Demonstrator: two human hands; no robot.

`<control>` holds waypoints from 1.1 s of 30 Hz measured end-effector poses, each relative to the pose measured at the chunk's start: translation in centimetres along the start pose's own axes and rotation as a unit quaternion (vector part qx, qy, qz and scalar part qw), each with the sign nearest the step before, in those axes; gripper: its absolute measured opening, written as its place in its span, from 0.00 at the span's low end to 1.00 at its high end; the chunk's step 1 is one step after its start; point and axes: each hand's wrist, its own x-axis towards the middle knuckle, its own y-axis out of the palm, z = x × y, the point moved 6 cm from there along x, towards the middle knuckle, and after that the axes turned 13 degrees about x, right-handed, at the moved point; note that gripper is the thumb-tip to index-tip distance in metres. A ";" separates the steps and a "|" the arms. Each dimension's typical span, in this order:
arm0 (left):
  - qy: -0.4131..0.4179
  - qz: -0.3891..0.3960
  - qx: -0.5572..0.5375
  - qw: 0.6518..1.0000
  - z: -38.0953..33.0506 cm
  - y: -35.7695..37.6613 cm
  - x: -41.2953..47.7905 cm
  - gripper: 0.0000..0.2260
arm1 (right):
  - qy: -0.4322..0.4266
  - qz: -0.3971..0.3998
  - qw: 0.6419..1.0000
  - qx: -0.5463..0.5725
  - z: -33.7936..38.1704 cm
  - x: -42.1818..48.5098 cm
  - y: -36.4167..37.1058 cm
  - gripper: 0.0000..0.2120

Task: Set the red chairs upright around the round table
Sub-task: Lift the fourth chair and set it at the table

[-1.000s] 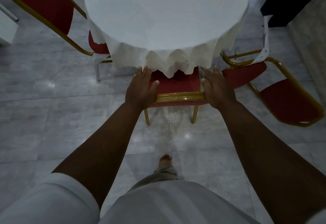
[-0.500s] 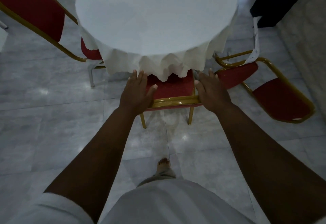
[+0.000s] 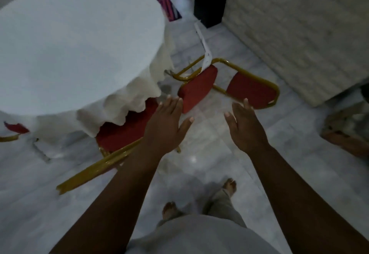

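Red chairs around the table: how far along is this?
Done: one chair stands upright, tucked under the round table. In hand: nothing; the left hand and right hand are open, reaching toward the tipped chair on the floor. Left: standing that chair up.

Both forearms are bare, with no watch, ring or band on the left hand (image 3: 166, 126) or the right hand (image 3: 246, 129). A plain white garment (image 3: 199, 235) fills the frame at six o'clock. Loose grey-beige trouser legs (image 3: 223, 203) show just above it, over two bare feet (image 3: 230, 185).
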 end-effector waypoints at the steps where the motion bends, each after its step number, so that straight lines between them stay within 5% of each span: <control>1: 0.017 0.009 0.005 1.000 -2.1 0.9 1.6 0.34 | 0.024 -0.016 1.000 0.000 -2.5 -0.1 -1.8 0.27; 8: 0.107 0.075 0.057 0.990 -16.5 7.3 12.5 0.44 | 0.135 -0.086 0.987 -0.018 -19.2 -0.1 -14.6 0.37; 16: 0.206 0.088 0.064 0.973 -32.5 10.4 21.7 0.42 | 0.198 -0.135 0.970 -0.047 -31.4 -0.1 -27.1 0.38; 23: 0.236 0.114 0.063 0.963 -40.5 14.1 32.3 0.41 | 0.232 -0.153 0.960 -0.034 -38.9 4.7 -33.1 0.33; 29: 0.249 0.127 0.033 0.960 -46.7 17.0 45.0 0.40 | 0.234 -0.160 0.956 -0.077 -45.4 12.7 -40.6 0.38; 33: 0.236 0.124 0.031 0.963 -50.2 17.2 53.0 0.50 | 0.235 -0.151 0.957 -0.078 -48.2 18.9 -45.5 0.37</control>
